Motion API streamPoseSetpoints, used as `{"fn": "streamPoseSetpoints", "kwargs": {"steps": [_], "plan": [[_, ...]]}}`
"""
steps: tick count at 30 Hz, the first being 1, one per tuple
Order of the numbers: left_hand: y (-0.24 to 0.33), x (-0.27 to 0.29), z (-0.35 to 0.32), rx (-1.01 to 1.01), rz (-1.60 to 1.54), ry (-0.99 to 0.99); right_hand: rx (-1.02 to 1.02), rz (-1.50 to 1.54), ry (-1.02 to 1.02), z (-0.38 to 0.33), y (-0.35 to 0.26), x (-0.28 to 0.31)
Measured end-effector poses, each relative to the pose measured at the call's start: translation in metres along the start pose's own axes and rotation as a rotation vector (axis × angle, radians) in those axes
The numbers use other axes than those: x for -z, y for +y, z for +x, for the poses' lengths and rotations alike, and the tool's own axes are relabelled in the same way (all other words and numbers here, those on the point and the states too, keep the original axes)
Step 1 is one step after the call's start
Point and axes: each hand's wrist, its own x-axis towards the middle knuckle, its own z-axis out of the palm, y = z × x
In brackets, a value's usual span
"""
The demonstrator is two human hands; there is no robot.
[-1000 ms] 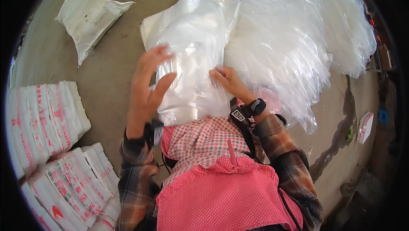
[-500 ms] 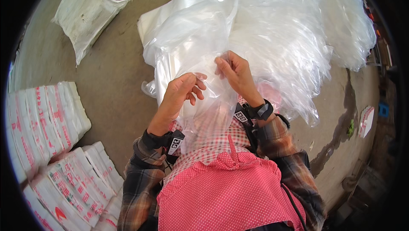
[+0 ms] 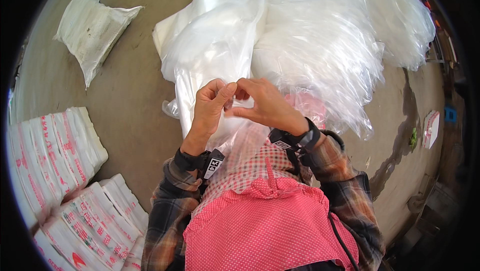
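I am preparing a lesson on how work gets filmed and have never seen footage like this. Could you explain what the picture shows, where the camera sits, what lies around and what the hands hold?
No machine here: a person films their own work with a head-worn wide-angle camera looking down, so edges bend. The left hand and right hand meet over the lap, pinching the edge of a thin clear plastic bag. Ahead on the concrete floor lies a big heap of clear bags. On the left are stacks of white bags with red print and a white sack. The pink dotted apron is the person's own.
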Motion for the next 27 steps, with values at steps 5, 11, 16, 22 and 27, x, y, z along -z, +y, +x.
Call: {"fn": "streamPoseSetpoints", "kwargs": {"steps": [5, 11, 16, 22, 27], "plan": [[0.017, 0.033, -0.003, -0.232, 0.438, 0.156, -0.246, 0.682, 0.2, -0.011, 0.037, 0.017], [0.045, 0.212, 0.005, -0.555, 1.06, 0.652, -0.175, 0.709, 1.041, -0.087, 0.147, 0.149], [0.046, 0.281, 0.026, -0.153, 1.349, 0.628, -0.568, 0.039, 0.894, -0.186, 0.221, 0.202], [0.076, 0.137, 0.066, -0.469, 1.255, 0.337, -0.467, -0.508, 0.905, -0.156, 0.172, 0.237], [0.014, 0.025, 0.1, -0.69, 1.797, -0.246, -0.078, -0.318, 0.26, -0.038, 0.093, 0.15]]}}
